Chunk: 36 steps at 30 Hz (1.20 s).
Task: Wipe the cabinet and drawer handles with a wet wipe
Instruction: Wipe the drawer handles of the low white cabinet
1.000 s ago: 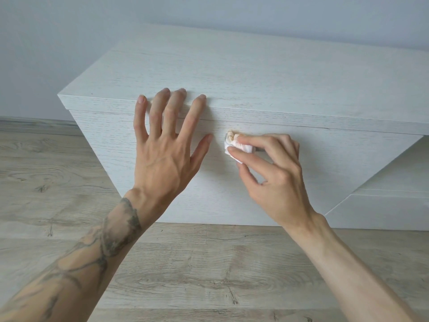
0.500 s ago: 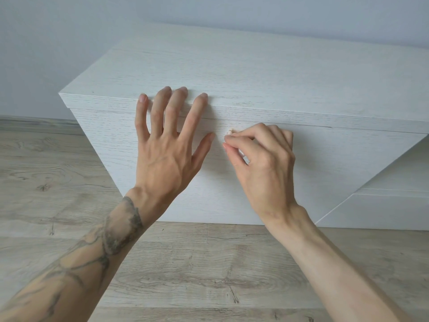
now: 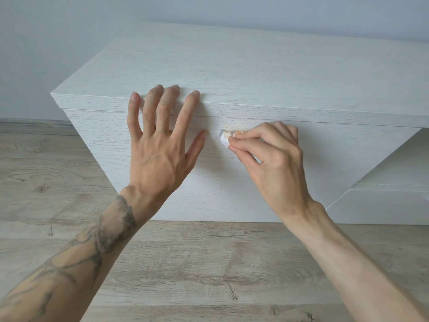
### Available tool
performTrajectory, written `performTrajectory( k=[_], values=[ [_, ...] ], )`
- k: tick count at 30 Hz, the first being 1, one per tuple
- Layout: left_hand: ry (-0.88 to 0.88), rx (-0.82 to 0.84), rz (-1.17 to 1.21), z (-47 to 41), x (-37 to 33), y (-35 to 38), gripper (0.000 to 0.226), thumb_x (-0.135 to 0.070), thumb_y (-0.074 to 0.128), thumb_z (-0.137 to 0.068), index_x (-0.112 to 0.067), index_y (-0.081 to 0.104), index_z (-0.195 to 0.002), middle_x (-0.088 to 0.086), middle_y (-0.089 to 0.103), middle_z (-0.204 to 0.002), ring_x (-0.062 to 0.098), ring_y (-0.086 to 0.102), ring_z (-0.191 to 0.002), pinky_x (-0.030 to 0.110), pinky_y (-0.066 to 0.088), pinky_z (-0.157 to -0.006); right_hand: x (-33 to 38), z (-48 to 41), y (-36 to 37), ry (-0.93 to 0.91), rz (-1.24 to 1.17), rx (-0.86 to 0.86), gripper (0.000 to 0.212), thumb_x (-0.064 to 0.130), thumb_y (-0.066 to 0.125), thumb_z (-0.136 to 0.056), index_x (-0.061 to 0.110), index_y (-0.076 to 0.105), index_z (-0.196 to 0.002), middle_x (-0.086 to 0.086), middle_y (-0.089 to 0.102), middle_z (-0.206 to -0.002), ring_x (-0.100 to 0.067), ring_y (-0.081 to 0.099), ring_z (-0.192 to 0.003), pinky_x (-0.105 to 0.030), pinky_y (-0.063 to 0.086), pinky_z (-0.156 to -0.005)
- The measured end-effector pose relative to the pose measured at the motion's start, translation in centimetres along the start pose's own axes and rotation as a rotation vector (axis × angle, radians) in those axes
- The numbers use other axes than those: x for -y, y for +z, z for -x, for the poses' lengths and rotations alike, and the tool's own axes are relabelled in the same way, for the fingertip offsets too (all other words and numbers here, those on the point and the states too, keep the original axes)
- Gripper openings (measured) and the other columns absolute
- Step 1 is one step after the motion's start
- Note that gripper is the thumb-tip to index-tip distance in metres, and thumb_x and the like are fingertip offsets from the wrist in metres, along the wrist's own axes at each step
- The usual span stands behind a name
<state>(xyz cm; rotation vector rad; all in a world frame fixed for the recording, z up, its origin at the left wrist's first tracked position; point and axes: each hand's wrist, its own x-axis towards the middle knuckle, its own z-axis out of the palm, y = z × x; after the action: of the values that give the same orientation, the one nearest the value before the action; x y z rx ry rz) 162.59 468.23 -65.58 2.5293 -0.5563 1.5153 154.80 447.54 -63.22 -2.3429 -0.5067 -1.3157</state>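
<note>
A low white wood-grain cabinet fills the middle of the view. My left hand lies flat against its front panel, fingers spread, fingertips at the top edge. My right hand pinches a small bunched white wet wipe against the panel just below the top edge. The wipe is wrapped over the handle there, so the handle itself is hidden; a little orange-brown stain shows just above the wipe.
Light wood-look floor runs under both forearms. A plain grey wall stands behind the cabinet. At the right, a lower white shelf or step of the unit sits below the cabinet's overhang.
My right hand has slid a little right and turned, so the wipe shows again at its fingertips after being covered half a second ago. My left hand has stayed put.
</note>
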Motion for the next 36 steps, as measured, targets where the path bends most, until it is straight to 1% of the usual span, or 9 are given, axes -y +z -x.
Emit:
performTrajectory(
  k=[4,8,12,21,25,27,30,33,36],
  values=[
    [-0.010,0.022,0.011,0.0,0.0,-0.3,0.061,-0.054,0.050,-0.111,-0.019,0.043,-0.161,0.016,0.045,-0.158,0.038,0.035,-0.152,0.057,0.011,-0.131,-2.5,0.8,-2.2,-0.032,0.019,0.012,0.005,0.018,0.080,-0.095,0.014,0.083,-0.097,0.000,0.075,-0.096,-0.023,0.067,-0.087,-0.040,0.044,-0.081],
    [-0.012,0.031,0.013,-0.1,-0.1,-0.5,0.060,-0.052,0.050,-0.112,-0.018,0.044,-0.160,0.017,0.046,-0.157,0.039,0.036,-0.151,0.060,0.015,-0.131,-4.5,1.9,-3.9,0.020,-0.003,-0.009,0.006,0.012,0.080,-0.094,0.007,0.084,-0.096,-0.006,0.076,-0.098,-0.028,0.068,-0.088,-0.044,0.052,-0.080],
    [-0.019,0.031,0.017,-0.1,-0.3,-0.7,0.060,-0.052,0.051,-0.112,-0.016,0.045,-0.159,0.018,0.047,-0.157,0.039,0.036,-0.151,0.059,0.014,-0.131,-2.7,1.7,-2.5,0.069,-0.021,-0.045,0.005,0.008,0.080,-0.094,0.005,0.084,-0.096,-0.008,0.076,-0.096,-0.029,0.068,-0.090,-0.044,0.056,-0.080],
    [-0.018,0.016,0.009,-0.1,-0.2,-0.5,0.061,-0.053,0.051,-0.111,-0.017,0.044,-0.160,0.017,0.048,-0.156,0.038,0.037,-0.150,0.058,0.012,-0.131,1.7,-0.1,1.7,0.031,0.009,-0.016,0.006,0.004,0.078,-0.094,0.009,0.082,-0.094,-0.003,0.073,-0.092,-0.031,0.065,-0.086,-0.050,0.049,-0.076],
    [-0.006,0.018,0.017,-0.1,-0.1,-0.5,0.060,-0.052,0.052,-0.111,-0.017,0.044,-0.160,0.018,0.047,-0.157,0.039,0.036,-0.151,0.059,0.014,-0.131,-0.5,1.4,-0.1,-0.006,0.013,-0.049,0.010,0.007,0.076,-0.097,0.009,0.082,-0.105,-0.005,0.076,-0.100,-0.028,0.067,-0.092,-0.045,0.051,-0.081],
    [-0.007,0.024,0.019,-0.1,-0.2,-0.6,0.060,-0.052,0.051,-0.112,-0.016,0.043,-0.160,0.018,0.046,-0.157,0.039,0.034,-0.151,0.060,0.013,-0.131,-2.2,2.1,-1.5,0.003,0.014,-0.084,0.011,0.008,0.076,-0.097,0.007,0.083,-0.105,-0.007,0.076,-0.101,-0.026,0.066,-0.094,-0.037,0.052,-0.085],
    [-0.011,0.031,0.025,-0.1,-0.2,-0.6,0.061,-0.052,0.051,-0.112,-0.016,0.042,-0.160,0.019,0.045,-0.157,0.039,0.034,-0.152,0.060,0.013,-0.131,-3.7,2.7,-2.7,0.076,-0.046,-0.099,0.010,0.006,0.077,-0.095,0.004,0.082,-0.105,-0.010,0.075,-0.101,-0.022,0.065,-0.098,-0.021,0.048,-0.093],
    [-0.012,0.032,0.026,-0.1,-0.2,-0.6,0.061,-0.052,0.050,-0.112,-0.016,0.042,-0.160,0.019,0.045,-0.157,0.039,0.034,-0.152,0.060,0.013,-0.131,-3.5,3.1,-2.4,0.235,-0.192,-0.116,0.010,0.003,0.080,-0.092,0.005,0.082,-0.102,-0.009,0.073,-0.104,-0.022,0.071,-0.104,-0.028,0.055,-0.090],
    [-0.015,0.028,0.027,-0.2,-0.2,-0.7,0.061,-0.051,0.051,-0.112,-0.016,0.043,-0.160,0.019,0.046,-0.157,0.039,0.034,-0.152,0.060,0.013,-0.131,-2.6,3.3,-1.7,0.459,-0.418,-0.207,0.015,-0.001,0.080,-0.090,0.006,0.079,-0.102,-0.008,0.071,-0.107,-0.021,0.073,-0.107,-0.031,0.058,-0.090]
  ],
)
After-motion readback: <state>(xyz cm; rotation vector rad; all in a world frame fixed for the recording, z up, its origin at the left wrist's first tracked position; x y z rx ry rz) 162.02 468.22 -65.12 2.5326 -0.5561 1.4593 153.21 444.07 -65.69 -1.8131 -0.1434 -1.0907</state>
